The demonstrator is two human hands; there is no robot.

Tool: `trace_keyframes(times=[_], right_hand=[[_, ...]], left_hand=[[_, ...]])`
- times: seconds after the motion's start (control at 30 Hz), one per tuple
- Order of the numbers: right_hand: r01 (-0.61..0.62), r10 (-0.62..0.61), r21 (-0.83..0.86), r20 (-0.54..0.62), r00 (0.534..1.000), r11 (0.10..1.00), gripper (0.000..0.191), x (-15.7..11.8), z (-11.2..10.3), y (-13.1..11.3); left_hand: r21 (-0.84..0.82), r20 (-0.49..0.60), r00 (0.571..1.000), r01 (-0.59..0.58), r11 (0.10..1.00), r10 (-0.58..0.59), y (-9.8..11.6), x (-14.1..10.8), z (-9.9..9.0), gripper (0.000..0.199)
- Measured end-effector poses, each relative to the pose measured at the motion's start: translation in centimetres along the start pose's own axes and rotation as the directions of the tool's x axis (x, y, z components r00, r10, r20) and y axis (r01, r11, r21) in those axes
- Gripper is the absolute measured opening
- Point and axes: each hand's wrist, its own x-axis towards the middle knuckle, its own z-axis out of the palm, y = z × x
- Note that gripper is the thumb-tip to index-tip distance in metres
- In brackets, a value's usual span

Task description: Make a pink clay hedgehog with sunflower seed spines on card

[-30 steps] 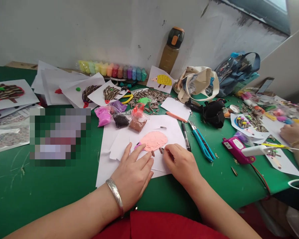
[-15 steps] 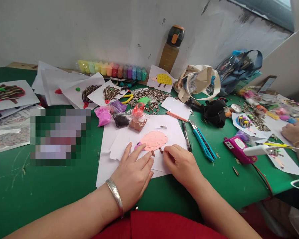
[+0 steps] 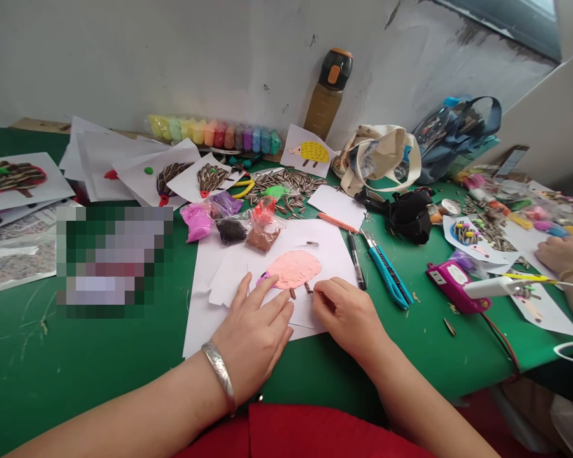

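Observation:
A pink clay oval body (image 3: 296, 268) with a purple end at its left lies on white paper (image 3: 334, 238). Two small brown clay pieces touch or adjoin its lower edge, one a short leg (image 3: 293, 293). My left hand (image 3: 258, 324) rests spread and flat on the paper, its fingertips near the purple end and the short leg. My right hand (image 3: 346, 315) is closed in a pinch at the outer end of the right brown piece (image 3: 308, 287); its fingertips hide what they grip. A single seed (image 3: 312, 243) lies above the body.
Bagged brown clay (image 3: 263, 238), black clay (image 3: 232, 231) and pink clay (image 3: 197, 221) sit behind the paper. A blue cutter (image 3: 389, 273), a pen (image 3: 356, 261) and a magenta device (image 3: 457, 287) lie rightward. Seeds (image 3: 298, 184) are heaped behind. Another person's hand (image 3: 563, 253) is far right.
The whole view has shifted very slightly. Both hands keep nearly the same places, and nothing has visibly been picked up or let go.

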Motion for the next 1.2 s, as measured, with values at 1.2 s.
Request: trace_keyframes(times=[1.2], right_hand=[[0.020, -0.021, -0.014, -0.064, 0.998, 1.000, 0.018, 0.56, 0.68, 0.23]], left_hand=[[-0.009, -0.003, 1.000, 0.015, 1.000, -0.015, -0.03, -0.08, 0.27, 0.029]])
